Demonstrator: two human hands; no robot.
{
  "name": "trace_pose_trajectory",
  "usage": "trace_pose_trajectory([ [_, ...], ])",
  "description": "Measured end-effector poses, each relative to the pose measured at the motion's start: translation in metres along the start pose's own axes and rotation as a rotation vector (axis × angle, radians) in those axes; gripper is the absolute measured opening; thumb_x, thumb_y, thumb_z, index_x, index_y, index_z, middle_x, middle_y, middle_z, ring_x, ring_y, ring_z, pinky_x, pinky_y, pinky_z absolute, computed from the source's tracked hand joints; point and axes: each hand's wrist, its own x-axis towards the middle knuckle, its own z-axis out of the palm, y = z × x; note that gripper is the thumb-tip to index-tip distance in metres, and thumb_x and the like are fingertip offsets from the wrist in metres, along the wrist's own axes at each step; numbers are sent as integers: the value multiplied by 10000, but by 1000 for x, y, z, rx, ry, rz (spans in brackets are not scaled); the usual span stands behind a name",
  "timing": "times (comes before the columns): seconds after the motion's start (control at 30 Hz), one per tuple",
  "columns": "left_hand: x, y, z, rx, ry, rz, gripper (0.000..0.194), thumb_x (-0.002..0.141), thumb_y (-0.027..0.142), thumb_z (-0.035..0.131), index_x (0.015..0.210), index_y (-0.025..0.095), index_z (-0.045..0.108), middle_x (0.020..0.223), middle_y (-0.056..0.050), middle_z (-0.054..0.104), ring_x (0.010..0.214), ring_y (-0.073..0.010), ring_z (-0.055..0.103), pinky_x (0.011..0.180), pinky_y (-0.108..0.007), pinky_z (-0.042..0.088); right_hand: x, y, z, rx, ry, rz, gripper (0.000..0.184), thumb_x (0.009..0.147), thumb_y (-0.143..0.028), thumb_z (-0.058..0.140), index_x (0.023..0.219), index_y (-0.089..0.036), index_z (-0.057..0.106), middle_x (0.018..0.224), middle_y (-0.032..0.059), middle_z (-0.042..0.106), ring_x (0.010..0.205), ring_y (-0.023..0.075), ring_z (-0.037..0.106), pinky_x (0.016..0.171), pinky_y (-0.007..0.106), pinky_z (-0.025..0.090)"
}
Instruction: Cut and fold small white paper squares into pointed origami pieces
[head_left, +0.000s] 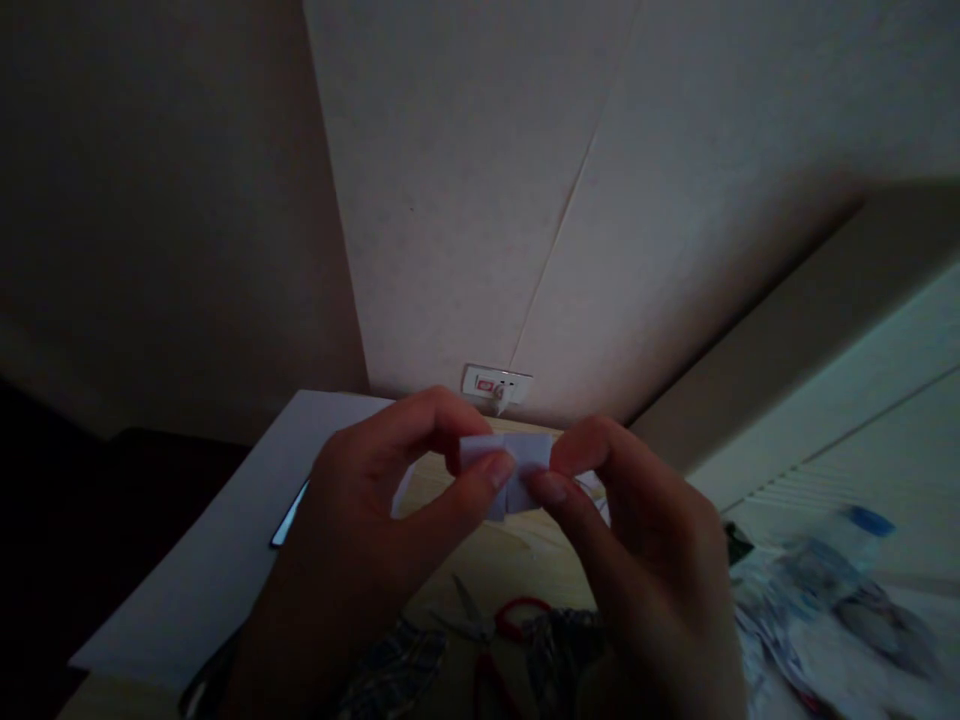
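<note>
A pale wall [600, 200] fills the upper view, with a socket plate [496, 383] low on it. Below runs the wooden surface [517, 565], dim, with a white sheet [225, 540] lying along its left side. At the right lies a clear plastic bottle [832, 560] with a blue cap among crumpled wrapping. Red-handled scissors [495, 625] rest on the surface beneath the hands. The left hand [360, 540] and right hand [645, 560] meet above the surface, each pinched by thumb and fingers on an end of a small folded white paper [510, 470] held up between them. The step in hand looks like pressing a fold; the next crease would call for aligned edges and a steady pinch
</note>
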Motion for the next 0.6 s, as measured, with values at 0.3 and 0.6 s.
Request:
trace_pose_trajectory([
  [0.3,1,-6,0,-26,1,63,147,851,172,684,735,259,660,696,91,638,678,-86,599,643,-176,457,5,2,1,11,-140,93,122,886,-299,714,784,-251,669,752,-48,702,750,158,643,709,288,459],
  [0.6,-2,-7,0,29,-82,53,140,830,185,683,715,241,628,744,59,636,742,-126,614,687,-239,460,1,2,-5,-47,96,39,141,893,-262,705,757,-273,667,678,-74,646,660,124,608,618,245,434],
])
